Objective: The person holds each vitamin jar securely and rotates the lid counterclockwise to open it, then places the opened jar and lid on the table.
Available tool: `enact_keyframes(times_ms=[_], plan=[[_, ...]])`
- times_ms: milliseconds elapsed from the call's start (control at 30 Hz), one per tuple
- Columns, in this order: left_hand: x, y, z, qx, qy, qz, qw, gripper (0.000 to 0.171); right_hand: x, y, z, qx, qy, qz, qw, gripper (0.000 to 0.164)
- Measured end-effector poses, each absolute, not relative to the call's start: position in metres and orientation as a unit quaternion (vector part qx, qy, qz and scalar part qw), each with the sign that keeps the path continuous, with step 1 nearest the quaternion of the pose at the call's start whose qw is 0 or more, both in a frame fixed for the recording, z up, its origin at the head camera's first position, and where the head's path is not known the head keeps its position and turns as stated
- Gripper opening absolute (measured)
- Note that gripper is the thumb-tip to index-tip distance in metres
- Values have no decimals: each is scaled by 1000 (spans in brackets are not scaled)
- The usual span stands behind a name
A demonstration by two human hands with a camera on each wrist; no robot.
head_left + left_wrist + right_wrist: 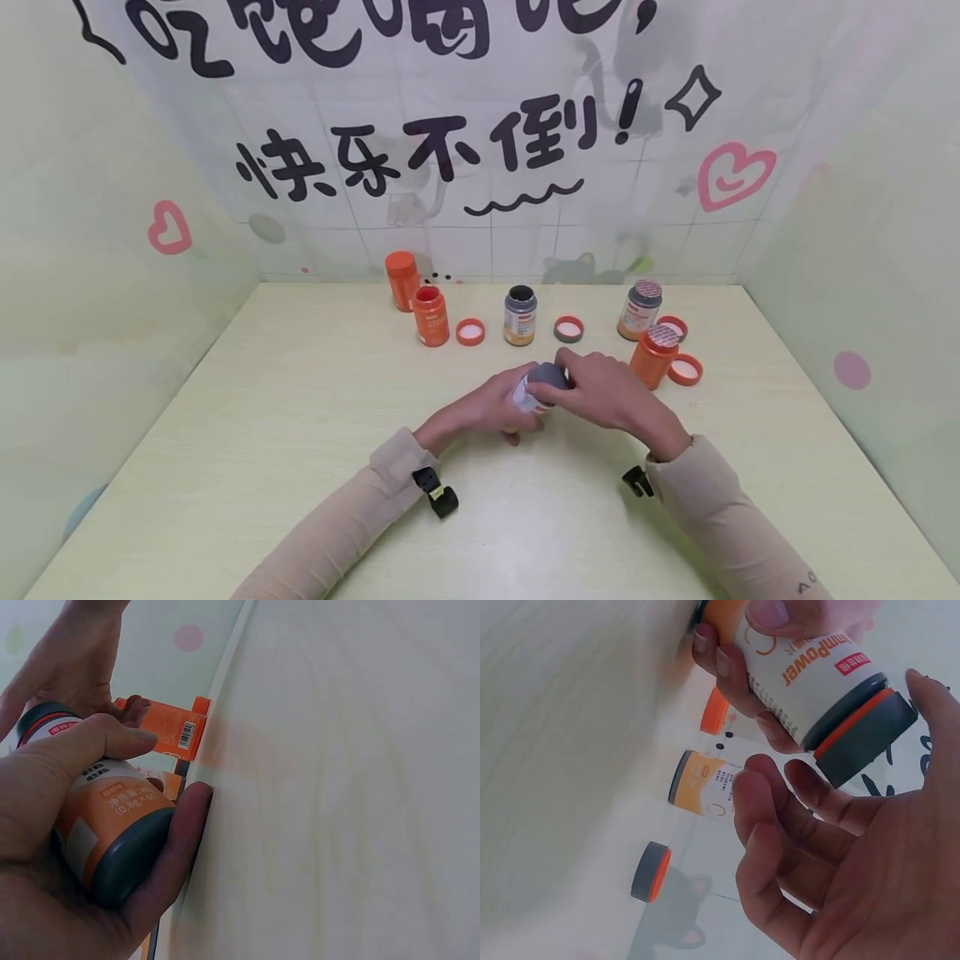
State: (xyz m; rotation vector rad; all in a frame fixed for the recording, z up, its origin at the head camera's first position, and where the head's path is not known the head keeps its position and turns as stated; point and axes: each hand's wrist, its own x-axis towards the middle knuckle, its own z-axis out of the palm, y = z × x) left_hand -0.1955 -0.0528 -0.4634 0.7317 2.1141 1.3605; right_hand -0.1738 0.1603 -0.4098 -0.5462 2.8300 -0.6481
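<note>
My left hand [495,404] grips a tilted supplement bottle [112,799] with an orange-and-white label, its fingers and thumb wrapped round the body. A dark grey cap [866,739] with an orange lower rim sits on the bottle's end. Around that cap my right hand [603,387] is spread, thumb on one side and bent fingers on the other. In the right wrist view a small gap shows between these fingers [814,787] and the cap. Both hands are held above the middle of the table, and the bottle's lower part is hidden in the head view.
Behind stand a capped orange bottle [402,283], an uncapped orange one [432,321] and an uncapped grey one [520,321]. A red cap [470,332] and a grey cap [568,329] lie there. Two foil-sealed bottles, grey [637,315] and orange [651,362], stand right beside caps [686,369].
</note>
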Motion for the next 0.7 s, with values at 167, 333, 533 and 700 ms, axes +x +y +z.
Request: enact_keyframes(times_ms=[167, 333, 533, 700], plan=[[-195, -52, -465, 270, 783, 501, 252, 54, -173, 163, -405, -174, 959, -209, 74, 56], [-194, -52, -465, 273, 782, 503, 248, 51, -173, 163, -404, -182, 962, -193, 59, 57], [-195, -52, -465, 272, 783, 502, 247, 52, -172, 162, -404, -185, 959, -200, 72, 54], [-194, -51, -463, 269, 785, 500, 247, 52, -172, 162, -403, -193, 956, -205, 87, 50]])
